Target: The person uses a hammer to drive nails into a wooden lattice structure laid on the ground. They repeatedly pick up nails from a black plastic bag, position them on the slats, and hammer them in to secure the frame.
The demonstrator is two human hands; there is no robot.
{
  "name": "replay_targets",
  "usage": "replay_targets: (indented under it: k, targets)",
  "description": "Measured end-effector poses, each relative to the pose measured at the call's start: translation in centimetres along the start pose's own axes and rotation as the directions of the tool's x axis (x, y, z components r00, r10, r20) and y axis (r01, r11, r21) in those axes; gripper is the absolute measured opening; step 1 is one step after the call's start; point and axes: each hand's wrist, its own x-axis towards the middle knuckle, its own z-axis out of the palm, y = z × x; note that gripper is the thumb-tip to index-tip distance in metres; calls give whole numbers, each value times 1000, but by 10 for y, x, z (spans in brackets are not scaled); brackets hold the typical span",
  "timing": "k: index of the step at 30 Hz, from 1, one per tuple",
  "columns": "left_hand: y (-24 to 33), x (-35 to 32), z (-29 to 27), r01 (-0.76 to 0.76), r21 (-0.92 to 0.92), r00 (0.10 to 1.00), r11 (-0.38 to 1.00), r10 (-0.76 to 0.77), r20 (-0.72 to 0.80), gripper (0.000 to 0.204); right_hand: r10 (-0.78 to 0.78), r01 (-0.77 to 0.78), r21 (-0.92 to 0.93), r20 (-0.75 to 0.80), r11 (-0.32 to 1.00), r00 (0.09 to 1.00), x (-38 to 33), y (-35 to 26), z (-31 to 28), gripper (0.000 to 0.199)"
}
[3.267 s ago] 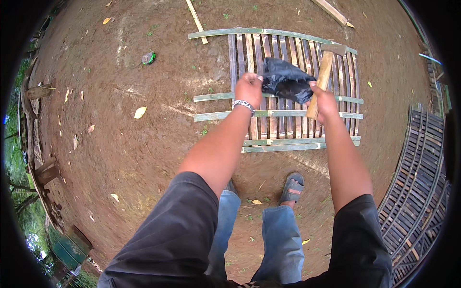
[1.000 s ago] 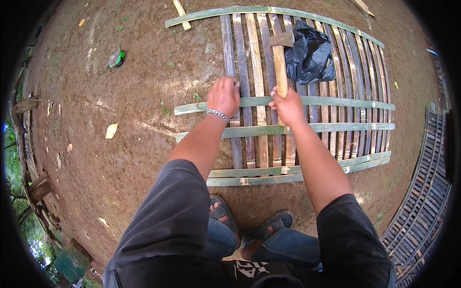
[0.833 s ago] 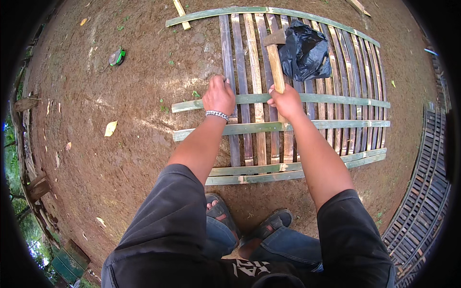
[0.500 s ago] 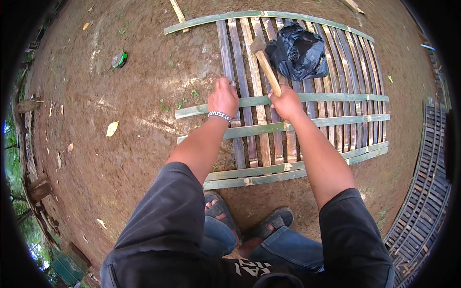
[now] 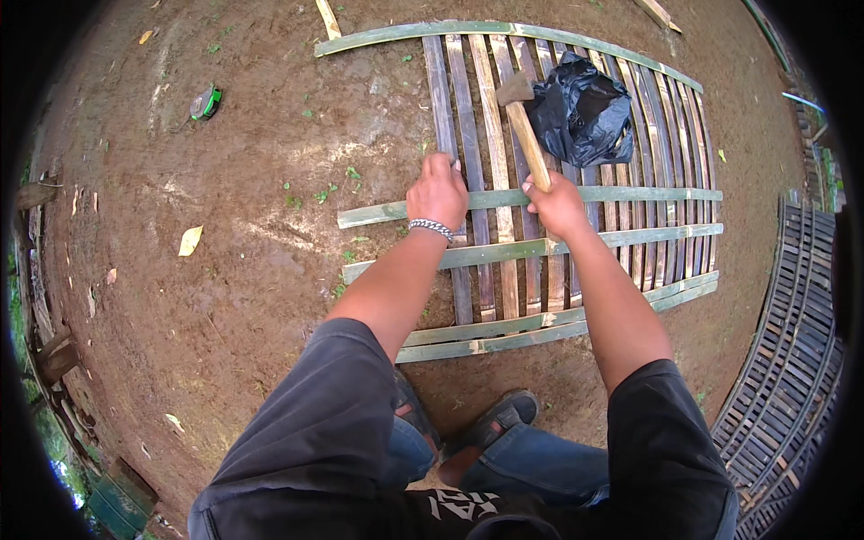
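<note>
My left hand, with a chain bracelet at the wrist, is closed over the leftmost dark bamboo slat where it meets a green bamboo crosspiece. Its fingertips are curled down and partly hidden. My right hand is wrapped round the lower end of the wooden handle of a hatchet. The grey metal head points away from me, above the slats and just left of a crumpled black plastic bag. The bag lies open on the slats.
More green crosspieces span the slatted panel nearer my feet, and one runs along its far end. A green and black tape measure lies on the dirt at left. Another slatted panel stands at right.
The whole view has shifted slightly, so the panel and bag appear further right. Both hands keep their grips, and the hatchet stays in nearly the same place over the slats.
</note>
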Motion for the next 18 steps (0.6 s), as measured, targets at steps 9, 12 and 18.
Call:
replay_targets:
  k: [9,12,18]
  targets:
    - [-24,-4,1,-345,-64,938,936,341,-64,10,69,-81,188,66,979,995,12,19,-3,25]
    - [-27,-3,-2,-402,-86,915,912,404,5,9,34,-47,277,54,960,998,9,14,2,24]
    - [-22,-2,-9,-445,-146,882,884,460,100,10,80,-83,327,23,941,996,7,16,4,22]
